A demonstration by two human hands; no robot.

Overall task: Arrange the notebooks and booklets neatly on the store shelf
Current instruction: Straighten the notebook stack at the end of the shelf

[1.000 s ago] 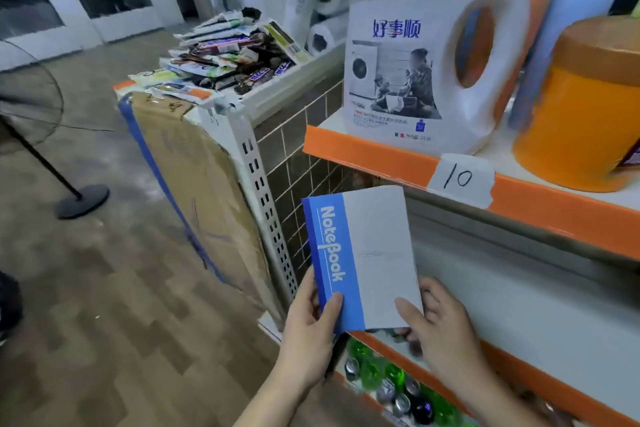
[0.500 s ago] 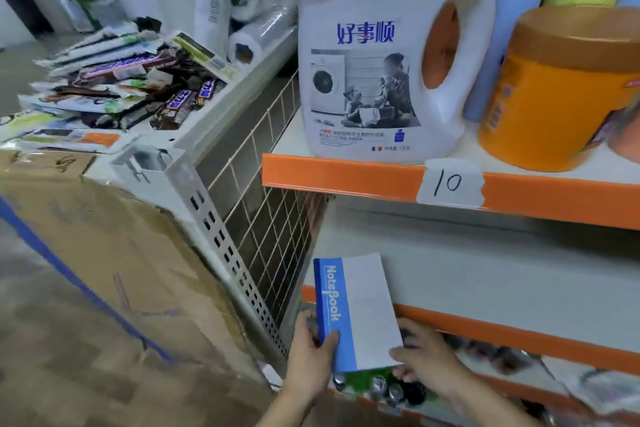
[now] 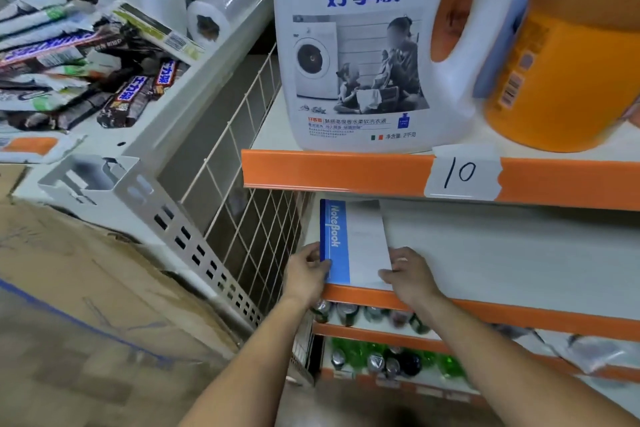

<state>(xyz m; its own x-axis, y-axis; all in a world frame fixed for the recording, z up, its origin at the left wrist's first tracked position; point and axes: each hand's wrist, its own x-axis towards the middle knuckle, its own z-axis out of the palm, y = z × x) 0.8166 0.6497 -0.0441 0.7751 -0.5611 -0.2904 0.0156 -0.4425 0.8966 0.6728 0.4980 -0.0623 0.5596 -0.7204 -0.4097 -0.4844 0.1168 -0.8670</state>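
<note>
Notebook (image 3: 360,243) gripped btwn hands: L (image 3: 306,276), R (image 3: 410,277)

You have moved the notebook (image 3: 353,243) out of the air in front of the rack and onto the shelf (image 3: 502,253), where it now lies flat at the left end. Your left grip (image 3: 306,274) now pinches its blue near corner, and your right grip (image 3: 410,276) its white near corner.
</note>
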